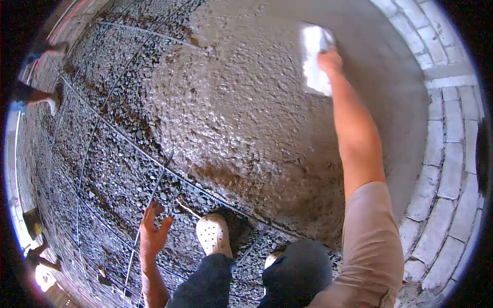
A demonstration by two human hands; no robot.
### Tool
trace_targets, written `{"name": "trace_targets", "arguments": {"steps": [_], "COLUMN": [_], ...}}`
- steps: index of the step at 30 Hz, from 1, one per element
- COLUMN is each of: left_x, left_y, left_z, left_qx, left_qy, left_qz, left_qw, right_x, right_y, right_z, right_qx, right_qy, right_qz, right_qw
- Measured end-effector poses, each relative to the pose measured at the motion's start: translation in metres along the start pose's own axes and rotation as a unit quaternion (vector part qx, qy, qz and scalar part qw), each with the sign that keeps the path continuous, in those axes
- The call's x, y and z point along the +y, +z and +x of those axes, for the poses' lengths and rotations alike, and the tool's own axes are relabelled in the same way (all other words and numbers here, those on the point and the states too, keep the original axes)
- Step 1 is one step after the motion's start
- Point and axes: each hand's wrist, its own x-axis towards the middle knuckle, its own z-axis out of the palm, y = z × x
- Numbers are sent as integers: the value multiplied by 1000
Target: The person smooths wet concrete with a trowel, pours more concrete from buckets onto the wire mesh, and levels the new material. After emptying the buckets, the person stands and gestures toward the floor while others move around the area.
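Out at the end of my stretched right arm, my right hand (330, 60) grips the handle of a flat, shiny trowel (314, 64), which lies on the wet concrete (231, 92). Around and right of the trowel the concrete looks smoother; to its left it is rough and lumpy. My left hand (154, 229) hangs over the gravel (118, 179) with its fingers apart and nothing in it, close to a steel bar (154, 187).
A block wall (444, 200) curves along the right side. Steel bars (118, 132) cross the gravel on the left. My light clog (213, 235) stands on gravel near the concrete's edge. Legs of other people (38, 96) show at the far left.
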Motion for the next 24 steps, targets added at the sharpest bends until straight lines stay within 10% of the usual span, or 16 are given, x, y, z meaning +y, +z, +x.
{"name": "trace_targets", "arguments": {"steps": [3,7,24], "left_x": [-1,-17,18], "left_y": [0,1,16], "left_z": [-6,-7,-22], "left_qx": [11,-30,-1], "left_qy": [-5,40,2], "left_qz": [-18,49,25], "left_qw": [1000,998,1000], "right_x": [40,54,-111], "right_y": [-8,-1,15], "right_z": [-3,2,-258], "right_qx": [116,-20,-265], "right_qy": [59,51,-337], "right_qz": [39,229,205], "right_qw": [991,972,880]}}
